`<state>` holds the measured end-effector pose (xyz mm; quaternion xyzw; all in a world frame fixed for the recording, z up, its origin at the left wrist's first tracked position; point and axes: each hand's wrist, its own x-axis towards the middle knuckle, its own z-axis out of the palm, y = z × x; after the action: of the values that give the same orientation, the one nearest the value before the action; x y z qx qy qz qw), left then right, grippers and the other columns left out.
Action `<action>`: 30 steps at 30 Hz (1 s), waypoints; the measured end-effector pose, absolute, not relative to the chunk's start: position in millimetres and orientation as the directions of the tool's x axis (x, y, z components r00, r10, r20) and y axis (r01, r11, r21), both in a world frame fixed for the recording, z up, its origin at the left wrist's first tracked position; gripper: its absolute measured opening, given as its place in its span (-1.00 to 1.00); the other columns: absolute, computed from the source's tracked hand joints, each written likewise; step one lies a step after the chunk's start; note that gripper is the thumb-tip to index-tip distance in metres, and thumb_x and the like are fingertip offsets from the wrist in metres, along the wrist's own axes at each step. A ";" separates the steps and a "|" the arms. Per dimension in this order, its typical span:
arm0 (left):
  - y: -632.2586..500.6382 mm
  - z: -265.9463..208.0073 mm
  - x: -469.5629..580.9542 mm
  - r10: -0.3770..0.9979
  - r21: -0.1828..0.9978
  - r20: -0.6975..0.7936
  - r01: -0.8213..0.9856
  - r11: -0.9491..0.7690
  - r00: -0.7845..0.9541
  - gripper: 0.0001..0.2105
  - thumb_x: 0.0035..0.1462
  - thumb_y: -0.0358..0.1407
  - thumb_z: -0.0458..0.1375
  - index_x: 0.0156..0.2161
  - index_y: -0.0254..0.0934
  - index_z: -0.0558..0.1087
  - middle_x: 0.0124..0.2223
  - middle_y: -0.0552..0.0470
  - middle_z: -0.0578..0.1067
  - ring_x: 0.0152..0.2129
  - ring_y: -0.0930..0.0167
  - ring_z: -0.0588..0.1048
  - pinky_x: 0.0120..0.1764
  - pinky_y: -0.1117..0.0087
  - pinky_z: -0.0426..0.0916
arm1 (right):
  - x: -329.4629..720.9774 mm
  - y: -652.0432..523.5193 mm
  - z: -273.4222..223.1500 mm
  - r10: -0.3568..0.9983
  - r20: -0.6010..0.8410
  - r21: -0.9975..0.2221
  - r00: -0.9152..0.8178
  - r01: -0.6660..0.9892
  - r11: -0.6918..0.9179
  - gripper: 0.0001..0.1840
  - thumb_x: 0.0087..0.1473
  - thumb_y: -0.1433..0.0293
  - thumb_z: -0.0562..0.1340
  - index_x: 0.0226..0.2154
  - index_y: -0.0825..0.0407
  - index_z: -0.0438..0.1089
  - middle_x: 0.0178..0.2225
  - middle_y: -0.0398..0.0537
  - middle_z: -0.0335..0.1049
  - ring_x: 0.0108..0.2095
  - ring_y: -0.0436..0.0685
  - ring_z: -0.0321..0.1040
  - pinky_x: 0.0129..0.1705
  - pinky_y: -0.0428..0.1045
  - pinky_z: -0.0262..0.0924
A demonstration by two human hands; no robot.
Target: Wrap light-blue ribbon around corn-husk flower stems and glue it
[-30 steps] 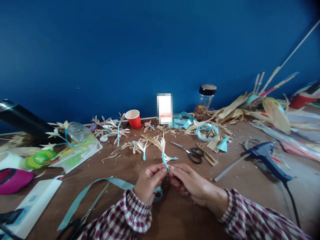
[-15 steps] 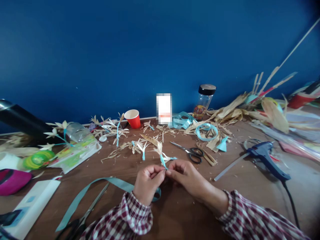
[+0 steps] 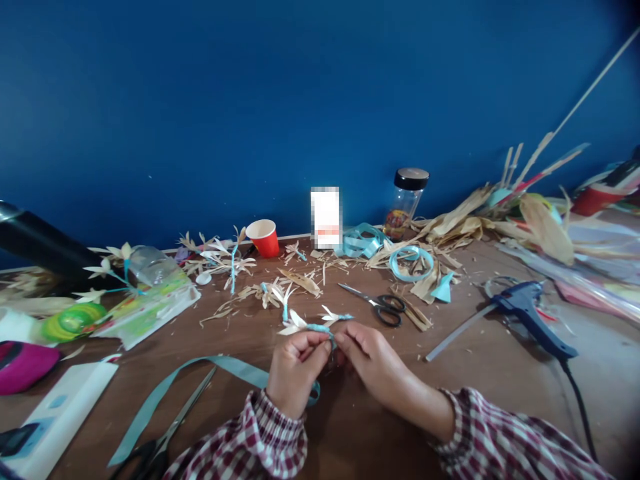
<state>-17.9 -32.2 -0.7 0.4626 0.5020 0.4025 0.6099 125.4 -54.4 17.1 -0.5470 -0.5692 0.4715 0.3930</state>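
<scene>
My left hand [image 3: 295, 373] and my right hand [image 3: 380, 373] meet at the middle front, fingertips pinched together. Between them is a small pale husk flower [image 3: 294, 323] with a blue-wrapped stem [image 3: 319, 328]. Its petals point left, and the stem's lower end is hidden by my fingers. A light-blue ribbon [image 3: 220, 363] runs from the left front to behind my left wrist, where it curls; whether it joins the stem cannot be seen. Just beyond my hands lie two similar small flowers, one upright-looking [image 3: 285, 303] and another lying sideways [image 3: 336, 317].
Black-handled scissors [image 3: 387, 309] lie beyond my right hand, another pair [image 3: 167, 437] at front left. A blue glue gun [image 3: 533, 313] lies right. Behind are a red cup [image 3: 267, 243], a lidded jar [image 3: 404, 203], ribbon coils [image 3: 413, 263] and dry husks [image 3: 463, 217]. A power strip [image 3: 65, 417] lies left.
The held flower has tipped over from pointing up and away to lying nearly level, petals toward the left. Both hands stay in nearly the same place, still pinching.
</scene>
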 end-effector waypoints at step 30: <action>-22.4 1.4 -21.2 0.880 0.874 -0.443 -0.134 0.467 0.174 -0.66 -0.37 -0.13 0.35 -0.52 -0.38 0.46 -0.75 0.25 0.17 -0.79 0.66 0.02 -0.70 0.59 -0.16 | 128.6 -50.2 9.1 0.990 -0.083 -0.978 -0.114 0.201 -0.059 -0.79 0.12 0.28 0.10 -0.41 0.05 0.34 -0.55 -0.18 0.29 -0.58 -0.04 0.18 -0.52 -0.14 0.09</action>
<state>-21.2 -22.4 1.4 0.3563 0.5229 0.3737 0.6782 128.6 -50.2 9.1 -0.5333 -0.5583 0.4952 0.3983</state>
